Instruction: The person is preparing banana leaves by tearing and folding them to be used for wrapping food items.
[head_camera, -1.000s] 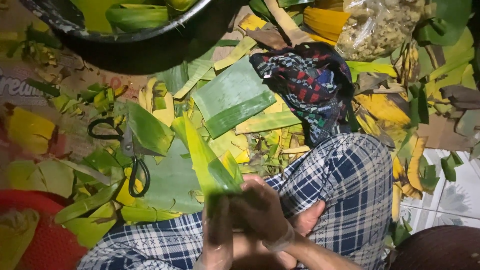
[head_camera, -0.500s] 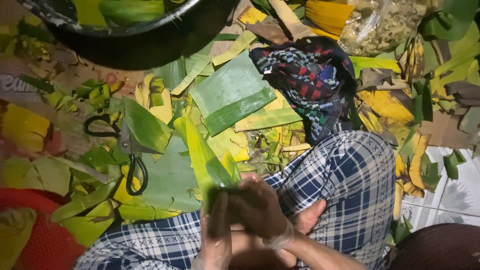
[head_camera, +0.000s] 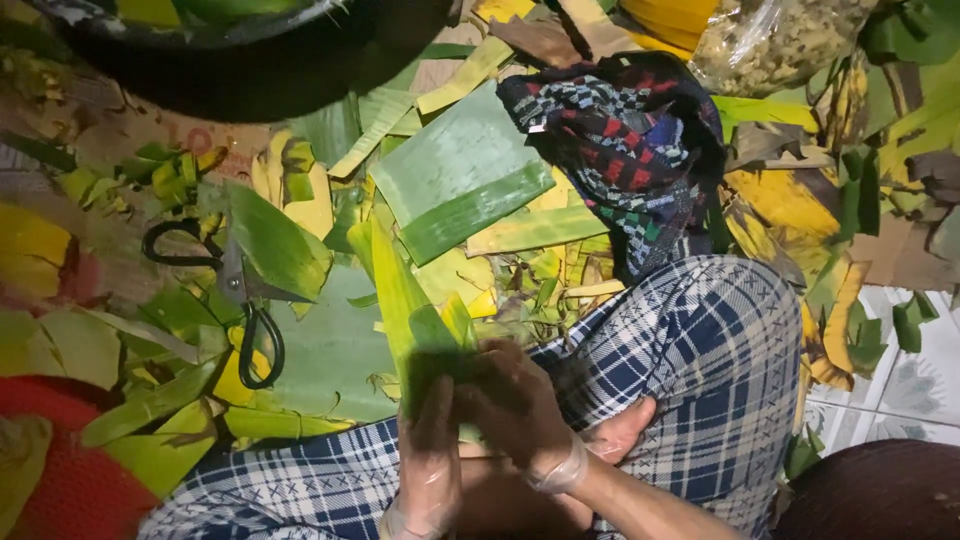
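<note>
1. Green banana leaf strip (head_camera: 415, 320) rises from between both hands at the lower middle of the frame, its upper end slanting toward the upper left.
2. Left hand (head_camera: 432, 455), in a thin clear glove, has its grip closed around the lower part of the strip, fingers pointing up the frame.
3. Right hand (head_camera: 520, 410), also gloved, is curled closed on the same strip just beside the left hand, the two touching.
4. Both hands sit above the person's lap, over blue and white checked cloth (head_camera: 700, 350) that fills the lower right.
5. Black-handled scissors (head_camera: 235, 290) lie among leaf scraps at the left middle, partly under a folded green leaf (head_camera: 275, 240).
6. A broad cut leaf piece (head_camera: 455, 175) lies flat at the upper middle, near a dark patterned cloth (head_camera: 620, 140) to its right.
7. A dark round basin (head_camera: 260, 70) holding leaves crosses the upper left edge.
8. A clear plastic bag (head_camera: 775, 40) of pale contents sits at the upper right.
9. Yellow and green leaf trimmings (head_camera: 500, 275) cover the floor around all of this; tiled floor (head_camera: 900, 380) shows at the right edge.
</note>
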